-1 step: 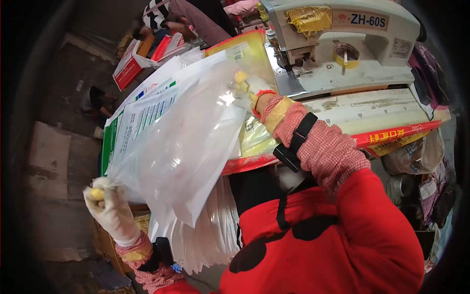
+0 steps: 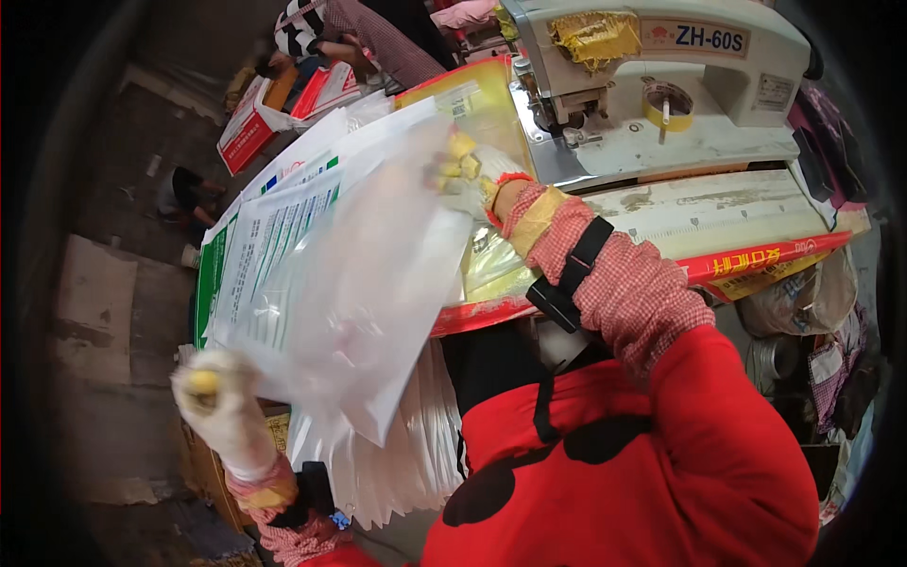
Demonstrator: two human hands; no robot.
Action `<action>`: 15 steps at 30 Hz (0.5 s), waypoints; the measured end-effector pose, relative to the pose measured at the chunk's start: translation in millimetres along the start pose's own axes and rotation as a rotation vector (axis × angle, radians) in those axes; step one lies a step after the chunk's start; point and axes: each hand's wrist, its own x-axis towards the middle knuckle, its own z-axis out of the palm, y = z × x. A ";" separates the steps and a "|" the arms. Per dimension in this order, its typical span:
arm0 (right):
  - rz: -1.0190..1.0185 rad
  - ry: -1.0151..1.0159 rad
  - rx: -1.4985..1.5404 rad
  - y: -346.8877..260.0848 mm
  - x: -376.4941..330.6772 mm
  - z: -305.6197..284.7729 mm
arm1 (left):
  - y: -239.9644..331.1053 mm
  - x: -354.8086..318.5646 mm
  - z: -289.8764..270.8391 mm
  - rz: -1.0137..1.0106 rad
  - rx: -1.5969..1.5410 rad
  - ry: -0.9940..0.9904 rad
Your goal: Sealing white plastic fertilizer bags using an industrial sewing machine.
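Observation:
A clear plastic bag (image 2: pixel 321 302) spreads slack over a stack of printed white sacks (image 2: pixel 274 227) at the table's left. My right hand (image 2: pixel 470 175), in a white glove with yellow fingertips, pinches the bag's far right edge. Its wrist wears a red-checked sleeve cover with a black strap. Off the near left corner of the stack is my left hand (image 2: pixel 219 402), gloved the same way and curled. Motion smears its fingers, so whether they touch the bag is unclear. Below the bag, pleated white plastic sheets (image 2: pixel 406 454) hang over the table's near edge.
A white sewing machine (image 2: pixel 661 85) with a tape roll (image 2: pixel 667 106) on its bed stands at the far right. Before it runs a table edge with a red printed strip (image 2: pixel 756 262). Boxes (image 2: pixel 250 128) and another person (image 2: pixel 331 42) are at the back left.
The bag's left side has slackened and drawn away from my left hand, which has shifted slightly right and blurred. My right hand has barely moved.

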 end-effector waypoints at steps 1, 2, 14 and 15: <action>-0.016 0.018 0.028 0.3 6.4 -5.0 | 5.2 -14.9 -1.7 -0.029 0.152 -0.171; -0.036 0.031 0.028 -4.4 14.8 -8.4 | -10.0 -26.7 10.7 0.047 0.194 -0.503; -0.440 -0.140 -0.295 64.4 -9.4 20.4 | -39.3 30.8 77.5 0.320 0.233 -1.060; -0.783 -0.101 -0.744 67.3 -7.4 22.4 | -32.4 58.1 89.8 0.423 0.467 -0.913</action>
